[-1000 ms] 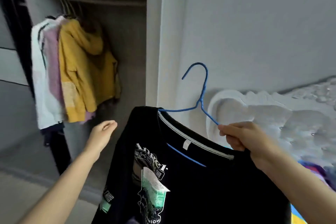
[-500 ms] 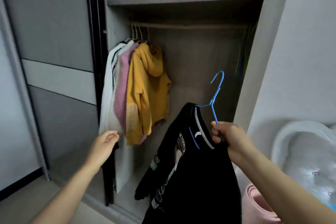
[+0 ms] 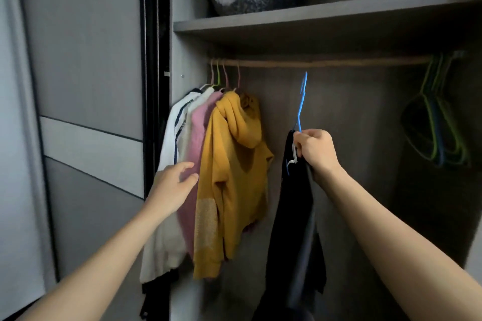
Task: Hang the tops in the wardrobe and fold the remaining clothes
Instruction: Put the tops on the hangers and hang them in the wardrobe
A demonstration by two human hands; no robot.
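Hanging at the left end of the rail (image 3: 326, 62) inside the grey wardrobe (image 3: 352, 138), white, pink and yellow tops (image 3: 229, 169) sit behind the left grip (image 3: 173, 187), fingers loosely spread. Under the rail's middle the right grip (image 3: 317, 150) pinches the blue hanger (image 3: 302, 101) bearing the black top (image 3: 294, 216), hem cut off; spare hangers (image 3: 438, 125) dangle at the rail's right end.

Dim, soft, wide-angle edge distortion.

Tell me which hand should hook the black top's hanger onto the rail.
Right. The right hand grips the blue hanger carrying the black top, its hook just below a bare stretch of the rail. The left hand is empty, down by the pink top.
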